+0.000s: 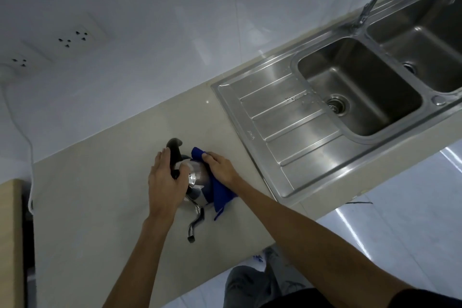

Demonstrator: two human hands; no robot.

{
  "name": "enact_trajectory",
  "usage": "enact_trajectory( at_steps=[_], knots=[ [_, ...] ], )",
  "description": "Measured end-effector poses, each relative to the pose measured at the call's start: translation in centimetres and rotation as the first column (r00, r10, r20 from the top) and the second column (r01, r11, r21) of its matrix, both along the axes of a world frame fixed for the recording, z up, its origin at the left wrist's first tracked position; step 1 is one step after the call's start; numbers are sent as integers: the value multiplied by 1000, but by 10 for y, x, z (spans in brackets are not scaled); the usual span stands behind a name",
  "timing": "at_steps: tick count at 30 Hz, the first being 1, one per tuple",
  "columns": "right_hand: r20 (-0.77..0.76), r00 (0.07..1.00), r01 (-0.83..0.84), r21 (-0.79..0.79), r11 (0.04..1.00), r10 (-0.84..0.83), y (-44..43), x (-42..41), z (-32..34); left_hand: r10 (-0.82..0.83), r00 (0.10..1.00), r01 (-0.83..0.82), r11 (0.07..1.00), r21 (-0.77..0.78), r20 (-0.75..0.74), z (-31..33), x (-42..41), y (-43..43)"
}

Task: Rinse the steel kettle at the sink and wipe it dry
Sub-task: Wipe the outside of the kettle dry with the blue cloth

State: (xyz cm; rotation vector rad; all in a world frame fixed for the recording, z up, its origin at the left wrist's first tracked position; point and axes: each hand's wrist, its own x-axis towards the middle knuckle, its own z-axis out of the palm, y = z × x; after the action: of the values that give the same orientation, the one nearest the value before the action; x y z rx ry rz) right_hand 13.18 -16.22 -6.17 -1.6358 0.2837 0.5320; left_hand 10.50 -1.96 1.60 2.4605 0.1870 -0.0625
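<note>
Kettle (pixel 196 177) stands on the counter (pixel 100 207), near the sink (pixel 275 132) and to its left, with the spout (pixel 196 225) pointing back toward you. Your left hand (pixel 166 182) is wrapped round the black handle (pixel 175 150), thumb resting on the top of the body. Your right hand (pixel 221 167) holds a blue cloth (pixel 221 195) against the kettle's right flank, fingers curved over the fabric; the cloth's loose end trails onto the counter. Faucet (pixel 375 0) shows no running water, and drops lie on the drainboard, so I judge the rinse complete and the drying in hand.

Recommendations for this step:

- Use the left hand as the anchor. A polished, wet shell is likely to slip under sideways pressure, so press toward the handle, not away from it.
- Turn the kettle by the handle to bring each face to the cloth; do not reach round it.
- Gather the trailing end into your palm. Left loose, it may drag across the counter and carry damp back to the steel.
- Work from the top downward, then the base rim, then the spout, whose curve and tip probably trap water.
- Whether the far side and underside are dry cannot be told from this view; check both before you finish.
</note>
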Motion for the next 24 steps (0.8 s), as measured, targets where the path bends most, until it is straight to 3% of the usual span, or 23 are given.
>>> enact_trajectory(
  at_steps=[5, 11, 15, 17, 21, 24],
  knots=[
    [259, 964, 31, 82, 996, -52, 16, -11, 14, -89, 996, 85, 989, 121, 28, -3, 5, 8],
    [38, 994, -96, -74, 993, 99, 7, 17, -8, -198, 980, 199, 937, 288, -34, 1, 10, 15],
    [279, 959, 49, 14, 999, -51, 20, -8, 1, -189, 970, 228, 926, 300, -154, -1, 15, 24],
    [325, 938, 111, 51, 992, -122, 25, -18, -2, -173, 967, 220, 939, 264, -188, 2, 21, 22],
    [29, 987, 160, -14, 987, -159, 19, -1, -15, -172, 969, 218, 933, 287, -176, 2, 22, 9],
    [26, 980, 199, -70, 978, -198, 23, -9, -5, -151, 983, 169, 965, 201, -103, -7, 17, 6]
  ],
)
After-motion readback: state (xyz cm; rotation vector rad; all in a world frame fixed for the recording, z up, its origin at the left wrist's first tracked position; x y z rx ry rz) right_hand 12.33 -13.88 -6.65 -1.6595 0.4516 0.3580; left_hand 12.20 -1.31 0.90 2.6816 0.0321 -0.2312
